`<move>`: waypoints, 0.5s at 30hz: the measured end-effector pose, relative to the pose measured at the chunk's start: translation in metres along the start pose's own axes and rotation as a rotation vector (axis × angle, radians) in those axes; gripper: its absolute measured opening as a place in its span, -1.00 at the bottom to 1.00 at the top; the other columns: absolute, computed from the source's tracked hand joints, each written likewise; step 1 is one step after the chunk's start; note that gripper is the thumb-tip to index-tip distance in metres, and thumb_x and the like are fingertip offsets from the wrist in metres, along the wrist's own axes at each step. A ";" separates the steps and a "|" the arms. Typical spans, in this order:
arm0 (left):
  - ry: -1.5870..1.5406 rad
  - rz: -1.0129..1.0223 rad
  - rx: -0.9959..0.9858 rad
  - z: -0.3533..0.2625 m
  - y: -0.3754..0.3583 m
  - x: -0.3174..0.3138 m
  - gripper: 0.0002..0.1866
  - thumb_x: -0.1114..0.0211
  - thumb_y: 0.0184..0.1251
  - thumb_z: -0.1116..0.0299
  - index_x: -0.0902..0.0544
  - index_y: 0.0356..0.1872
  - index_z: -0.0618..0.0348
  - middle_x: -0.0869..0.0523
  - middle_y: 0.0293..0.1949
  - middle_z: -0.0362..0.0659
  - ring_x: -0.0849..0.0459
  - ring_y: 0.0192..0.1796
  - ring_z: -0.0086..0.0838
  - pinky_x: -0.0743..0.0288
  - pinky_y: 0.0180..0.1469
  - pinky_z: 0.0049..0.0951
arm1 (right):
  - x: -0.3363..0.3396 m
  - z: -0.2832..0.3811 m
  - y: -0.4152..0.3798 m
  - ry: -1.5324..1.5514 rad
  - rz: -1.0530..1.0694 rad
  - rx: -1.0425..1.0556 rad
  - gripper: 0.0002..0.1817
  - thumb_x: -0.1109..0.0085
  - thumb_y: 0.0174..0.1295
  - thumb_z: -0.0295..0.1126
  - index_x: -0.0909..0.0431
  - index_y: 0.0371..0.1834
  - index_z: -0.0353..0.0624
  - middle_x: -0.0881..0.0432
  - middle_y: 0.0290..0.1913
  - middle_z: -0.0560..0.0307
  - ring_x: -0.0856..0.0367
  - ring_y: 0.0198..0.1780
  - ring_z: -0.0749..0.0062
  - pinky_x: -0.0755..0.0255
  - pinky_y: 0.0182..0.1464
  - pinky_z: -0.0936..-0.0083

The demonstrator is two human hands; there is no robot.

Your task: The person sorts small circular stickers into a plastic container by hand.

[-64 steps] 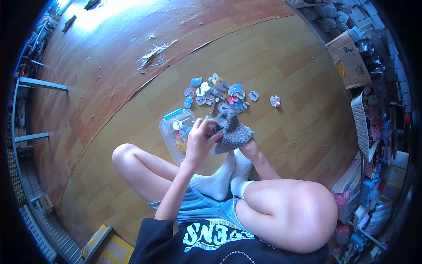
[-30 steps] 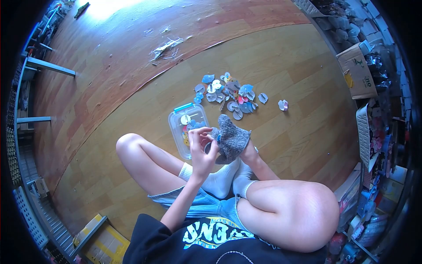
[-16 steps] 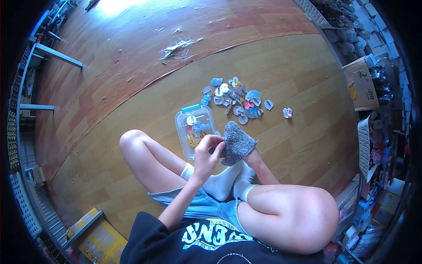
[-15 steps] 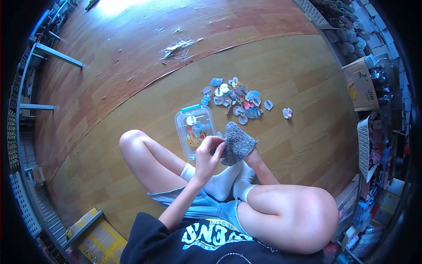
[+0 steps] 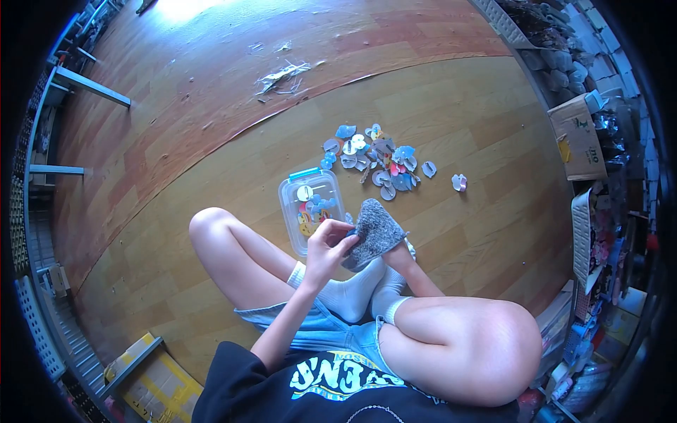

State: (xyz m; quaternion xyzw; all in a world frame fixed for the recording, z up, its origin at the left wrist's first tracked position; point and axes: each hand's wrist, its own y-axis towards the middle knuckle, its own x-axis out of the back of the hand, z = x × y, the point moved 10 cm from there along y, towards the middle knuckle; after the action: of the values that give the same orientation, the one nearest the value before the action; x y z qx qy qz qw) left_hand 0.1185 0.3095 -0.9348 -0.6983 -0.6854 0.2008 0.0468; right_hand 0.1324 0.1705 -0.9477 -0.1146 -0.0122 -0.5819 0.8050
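Observation:
A grey fuzzy cloth (image 5: 374, 236) covers most of my right hand (image 5: 399, 255), whose fingers are largely hidden under it and appear closed on it. My left hand (image 5: 331, 243) is closed in a pinch at the cloth's left edge. A small blue piece (image 5: 351, 232) shows at its fingertips, partly hidden by the cloth. Just beyond my left hand stands a clear plastic box (image 5: 285, 204) with a blue clip, holding several colourful flat pieces (image 5: 319, 210). Past the cloth lies a loose pile of similar cut-out pieces (image 5: 384, 158), grey, blue, white and red.
One pale piece (image 5: 459, 182) lies apart on the wooden floor (image 5: 486, 233). My crossed legs, in white socks (image 5: 349, 296), frame the near side. Shredded scraps (image 5: 282, 76) lie farther off. A cardboard box (image 5: 578, 137) and stacked goods line the right; a taped carton (image 5: 155, 384) sits lower left.
The cloth and my right hand have turned and shifted slightly left and down. My left hand stays pinched at the cloth's edge, and a bit of blue now shows there.

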 end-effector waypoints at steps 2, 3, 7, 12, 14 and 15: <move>0.004 -0.027 -0.003 -0.005 0.003 0.010 -0.85 -0.28 0.18 0.56 -0.55 -0.23 0.29 -0.63 -0.29 -0.23 -0.60 -0.20 -0.63 -0.47 -0.11 -0.65 | 0.003 -0.016 -0.003 -0.101 -0.048 0.007 -0.48 -0.16 0.14 -0.46 -0.30 0.19 -0.32 -0.44 0.14 -0.02 -0.38 0.19 0.35 -0.23 0.24 0.48; -0.023 -0.053 -0.028 -0.007 0.004 0.020 -0.85 -0.27 0.20 0.54 -0.55 -0.22 0.28 -0.63 -0.31 -0.24 -0.60 -0.21 -0.64 -0.46 -0.13 -0.64 | 0.007 -0.022 -0.006 -0.200 -0.095 0.014 -0.47 -0.16 0.16 -0.45 -0.27 0.21 -0.30 -0.42 0.15 0.01 -0.37 0.19 0.37 -0.22 0.24 0.48; 0.339 -0.268 -0.183 -0.021 0.016 0.074 -0.85 -0.27 0.20 0.51 -0.54 -0.22 0.27 -0.64 -0.33 -0.20 -0.60 -0.30 -0.61 -0.48 -0.18 -0.61 | 0.037 -0.023 -0.005 0.300 -0.202 0.017 -0.49 -0.10 0.23 -0.44 -0.22 0.24 -0.25 -0.38 0.17 0.08 -0.34 0.21 0.39 -0.21 0.25 0.48; 1.032 -0.370 -0.547 -0.079 0.024 0.020 -0.68 -0.34 -0.01 0.48 -0.55 -0.16 0.16 -0.48 -0.13 -0.08 -0.42 0.04 -0.18 -0.31 0.08 -0.21 | 0.075 -0.040 -0.022 0.890 -0.438 -0.022 -0.55 0.03 0.33 -0.31 -0.21 0.24 -0.18 -0.37 0.16 0.15 -0.35 0.20 0.47 -0.25 0.25 0.45; 1.057 -0.200 -0.634 -0.069 0.055 -0.026 -0.69 -0.30 0.00 0.49 -0.55 -0.16 0.14 -0.49 -0.14 -0.09 -0.44 0.03 -0.20 -0.34 0.03 -0.23 | 0.090 -0.051 -0.020 1.000 -0.498 0.038 -0.63 0.11 0.36 -0.27 -0.26 0.19 -0.12 -0.42 0.10 0.16 -0.42 0.13 0.43 -0.32 0.20 0.42; 1.127 -0.083 -0.639 -0.056 0.075 -0.051 -0.71 -0.25 0.00 0.50 -0.56 -0.17 0.14 -0.50 -0.14 -0.08 -0.45 0.02 -0.22 -0.36 0.00 -0.25 | 0.094 -0.049 -0.020 0.998 -0.499 0.040 -0.63 0.11 0.36 -0.27 -0.26 0.19 -0.12 -0.42 0.10 0.16 -0.42 0.13 0.43 -0.32 0.20 0.42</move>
State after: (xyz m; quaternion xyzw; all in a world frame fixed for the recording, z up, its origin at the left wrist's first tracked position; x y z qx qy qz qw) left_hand 0.2090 0.2670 -0.8975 -0.6490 -0.6084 -0.4123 0.1969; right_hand 0.1382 0.0672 -0.9777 0.1967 0.3327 -0.7381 0.5529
